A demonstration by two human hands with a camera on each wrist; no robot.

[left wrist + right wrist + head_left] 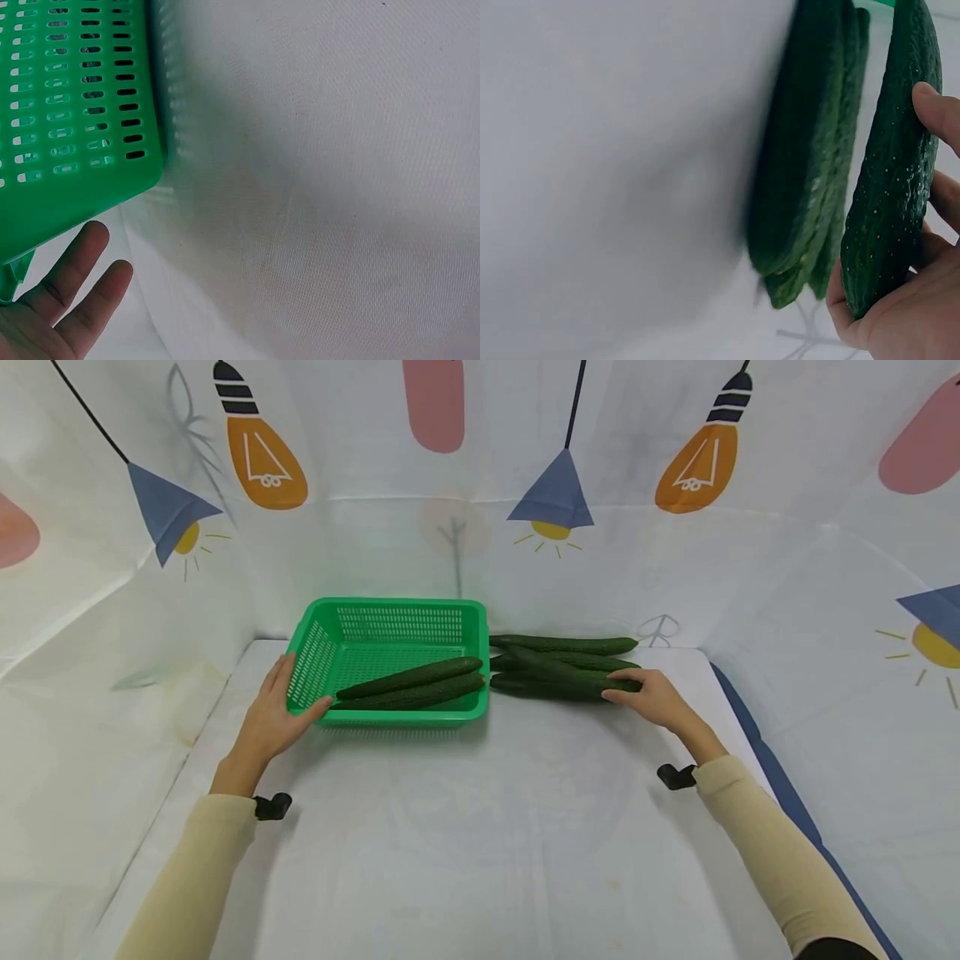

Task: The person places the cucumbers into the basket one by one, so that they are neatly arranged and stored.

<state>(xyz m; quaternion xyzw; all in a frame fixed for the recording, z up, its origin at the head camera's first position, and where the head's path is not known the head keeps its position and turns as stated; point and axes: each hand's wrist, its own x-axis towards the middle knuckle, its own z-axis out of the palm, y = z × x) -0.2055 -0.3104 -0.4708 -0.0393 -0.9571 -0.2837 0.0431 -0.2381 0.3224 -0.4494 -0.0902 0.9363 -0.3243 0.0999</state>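
Sleeves (780,857) point toward the table's (465,843) far edge, left fingers (75,260) spread, right fingers (941,118) gripping a likely firm, slick cucumber (889,180), best held midway.

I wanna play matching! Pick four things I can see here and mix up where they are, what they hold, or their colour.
Things
1. Left hand
2. Right hand
3. Basket
4. Light-bulb pictures

Matches
A. Two cucumbers inside
B. Orange and black
C. At the basket's left end
D. One cucumber in its grip

Pairs: 1-C; 2-D; 3-A; 4-B
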